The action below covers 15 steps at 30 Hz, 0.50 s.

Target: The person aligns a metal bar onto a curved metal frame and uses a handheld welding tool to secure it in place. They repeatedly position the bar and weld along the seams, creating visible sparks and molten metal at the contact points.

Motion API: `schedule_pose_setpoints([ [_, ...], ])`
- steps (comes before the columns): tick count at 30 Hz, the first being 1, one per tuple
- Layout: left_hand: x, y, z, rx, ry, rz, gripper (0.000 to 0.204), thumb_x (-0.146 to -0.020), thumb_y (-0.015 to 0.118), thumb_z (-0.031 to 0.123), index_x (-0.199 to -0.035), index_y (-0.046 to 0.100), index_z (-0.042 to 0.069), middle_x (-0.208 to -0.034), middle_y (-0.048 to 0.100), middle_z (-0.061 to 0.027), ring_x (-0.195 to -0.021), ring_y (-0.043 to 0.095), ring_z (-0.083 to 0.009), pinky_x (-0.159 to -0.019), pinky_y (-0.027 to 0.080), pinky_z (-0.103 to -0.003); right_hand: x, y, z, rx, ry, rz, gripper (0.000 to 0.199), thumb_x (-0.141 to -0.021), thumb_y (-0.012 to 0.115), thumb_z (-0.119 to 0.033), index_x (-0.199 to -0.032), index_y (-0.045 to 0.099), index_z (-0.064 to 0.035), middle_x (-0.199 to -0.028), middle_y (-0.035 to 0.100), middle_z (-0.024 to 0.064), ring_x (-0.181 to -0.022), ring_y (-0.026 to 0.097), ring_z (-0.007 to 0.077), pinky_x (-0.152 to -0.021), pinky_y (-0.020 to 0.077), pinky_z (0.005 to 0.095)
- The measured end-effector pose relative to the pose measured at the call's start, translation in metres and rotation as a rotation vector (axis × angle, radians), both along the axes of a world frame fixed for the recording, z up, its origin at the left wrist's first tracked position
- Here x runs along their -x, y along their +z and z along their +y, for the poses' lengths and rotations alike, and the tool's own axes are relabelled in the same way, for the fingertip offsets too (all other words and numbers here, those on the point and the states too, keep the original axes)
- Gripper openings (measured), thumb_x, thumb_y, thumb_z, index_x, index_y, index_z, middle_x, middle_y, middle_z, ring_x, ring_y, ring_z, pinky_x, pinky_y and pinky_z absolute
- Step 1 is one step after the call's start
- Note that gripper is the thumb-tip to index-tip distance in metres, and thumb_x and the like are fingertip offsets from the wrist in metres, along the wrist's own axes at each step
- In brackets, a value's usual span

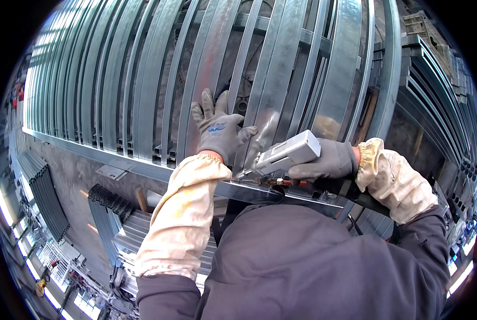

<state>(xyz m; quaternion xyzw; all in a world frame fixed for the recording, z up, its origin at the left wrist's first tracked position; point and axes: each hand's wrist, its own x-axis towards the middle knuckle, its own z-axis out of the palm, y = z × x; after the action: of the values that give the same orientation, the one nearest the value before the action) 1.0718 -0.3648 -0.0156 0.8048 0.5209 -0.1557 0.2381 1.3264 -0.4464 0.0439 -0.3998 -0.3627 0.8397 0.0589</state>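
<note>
My left hand (217, 130), in a grey work glove, lies with its fingers spread over the galvanized metal tubes (206, 69). Its thumb points right, toward a silver, box-bodied handheld welding gun (289, 154). My right hand (331, 160), also gloved, is wrapped round the gun's handle, which is mostly hidden by the fingers. The gun's narrow nozzle slants down to the left, close to the near edge rail (158, 169) where the tubes end. Whether the tip touches the metal cannot be made out. A brass-coloured fitting (278, 182) shows below the gun body.
The parallel tubes form a large frame with gaps between them. More long metal profiles (435, 90) are stacked at the right. Bundles of profiles (41, 186) lie on the floor at the left, with another stack (137, 234) beside my left forearm. A flat plate (112, 172) lies beyond the rail.
</note>
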Motion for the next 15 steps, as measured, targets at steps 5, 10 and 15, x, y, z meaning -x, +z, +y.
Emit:
schedule_pose_setpoints([
  [5, -0.001, 0.003, 0.002, 0.050, -0.016, 0.033, 0.044, -0.088, 0.071, 0.059, -0.116, 0.080, 0.026, -0.171, 0.021, -0.0139, -0.158, -0.009, -0.0456, -0.123, -0.011, -0.066, 0.000, -0.006, 0.004, -0.062, 0.074, -0.027, 0.048, -0.098, 0.073, -0.041, -0.125, 0.067, -0.0019, -0.097, 0.070, 0.0030, -0.085, 0.062, 0.0094, -0.074, 0.0528, 0.0287],
  [10, 0.001, -0.001, 0.002, 0.046, -0.015, 0.013, 0.045, -0.086, 0.071, 0.060, -0.114, 0.080, 0.025, -0.171, 0.021, -0.0141, -0.158, -0.008, -0.0463, -0.123, -0.011, -0.067, 0.002, -0.010, 0.003, -0.089, 0.033, -0.002, 0.049, -0.098, 0.073, -0.040, -0.127, 0.066, -0.0012, -0.099, 0.070, 0.0033, -0.086, 0.061, 0.0096, -0.075, 0.0520, 0.0286],
  [15, 0.002, -0.002, 0.001, 0.022, -0.027, 0.027, 0.046, -0.085, 0.072, 0.062, -0.113, 0.081, 0.026, -0.171, 0.022, -0.0142, -0.158, -0.008, -0.0467, -0.122, -0.011, -0.068, 0.004, -0.012, 0.003, -0.031, 0.017, 0.020, 0.051, -0.096, 0.076, -0.036, -0.129, 0.064, 0.0007, -0.094, 0.069, 0.0029, -0.079, 0.058, 0.0070, -0.066, 0.0497, 0.0262],
])
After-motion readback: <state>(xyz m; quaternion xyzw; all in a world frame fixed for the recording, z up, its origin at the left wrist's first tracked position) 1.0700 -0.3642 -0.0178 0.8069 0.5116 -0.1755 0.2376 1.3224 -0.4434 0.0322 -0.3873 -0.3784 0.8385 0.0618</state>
